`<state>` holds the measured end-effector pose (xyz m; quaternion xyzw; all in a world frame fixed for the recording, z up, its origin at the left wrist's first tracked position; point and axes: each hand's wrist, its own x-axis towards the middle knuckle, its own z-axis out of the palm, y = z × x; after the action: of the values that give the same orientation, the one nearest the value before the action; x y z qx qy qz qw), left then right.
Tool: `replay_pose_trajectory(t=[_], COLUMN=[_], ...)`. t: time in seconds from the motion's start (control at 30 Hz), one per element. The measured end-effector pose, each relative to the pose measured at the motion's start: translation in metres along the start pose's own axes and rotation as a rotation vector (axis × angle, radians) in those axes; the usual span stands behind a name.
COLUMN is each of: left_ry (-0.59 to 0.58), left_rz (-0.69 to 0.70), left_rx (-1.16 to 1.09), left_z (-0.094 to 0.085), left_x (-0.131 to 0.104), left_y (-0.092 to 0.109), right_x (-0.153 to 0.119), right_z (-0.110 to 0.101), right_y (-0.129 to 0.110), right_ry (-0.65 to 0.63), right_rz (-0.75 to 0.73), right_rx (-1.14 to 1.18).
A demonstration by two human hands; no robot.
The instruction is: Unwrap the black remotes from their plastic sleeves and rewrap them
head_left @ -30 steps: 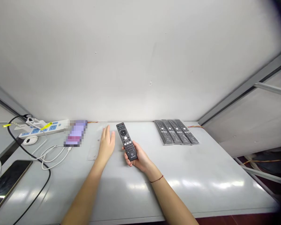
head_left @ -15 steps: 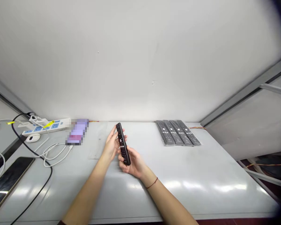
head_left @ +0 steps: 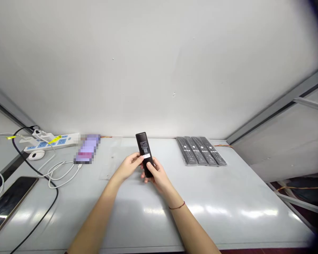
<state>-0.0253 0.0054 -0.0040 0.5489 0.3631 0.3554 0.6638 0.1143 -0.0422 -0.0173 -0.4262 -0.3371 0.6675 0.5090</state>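
A black remote control [head_left: 143,143] is held above the table with its back facing me; printed text and a white label show on it. My left hand [head_left: 129,165] grips its left edge, thumb beside the white label. Around the lower end, my right hand [head_left: 157,173] is closed, its thumb on the back cover. Several more remotes [head_left: 201,151] in clear plastic sleeves lie side by side on the grey table [head_left: 228,190], to the right of my hands.
At the left are a white power strip [head_left: 69,140], a phone with a blurred screen [head_left: 87,148], a coiled white cable [head_left: 51,174], a white earbud case [head_left: 36,155], a black cable [head_left: 53,204] and a dark phone [head_left: 12,203]. A clear plastic sheet [head_left: 108,165] lies near my left hand.
The held remote has turned over from its button side to its back and shifted slightly right. My left hand has moved down along it, and my right thumb now lies on its back.
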Motion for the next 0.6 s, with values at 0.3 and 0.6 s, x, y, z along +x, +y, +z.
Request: replay_pose_trajectory(t=[0.3,0.6], left_ry=[0.049,-0.062], left_rz=[0.115,0.050], left_rx=[0.132,-0.029], left_z=[0.002,0.012], left_x=[-0.001,0.001], left_y=[0.002,-0.008], right_x=[0.004,0.002], right_z=[-0.003,-0.003], right_y=[0.008,0.006], right_ry=[0.079,0.076], right_rz=[-0.050,-0.145], right_rx=[-0.117,-0.134])
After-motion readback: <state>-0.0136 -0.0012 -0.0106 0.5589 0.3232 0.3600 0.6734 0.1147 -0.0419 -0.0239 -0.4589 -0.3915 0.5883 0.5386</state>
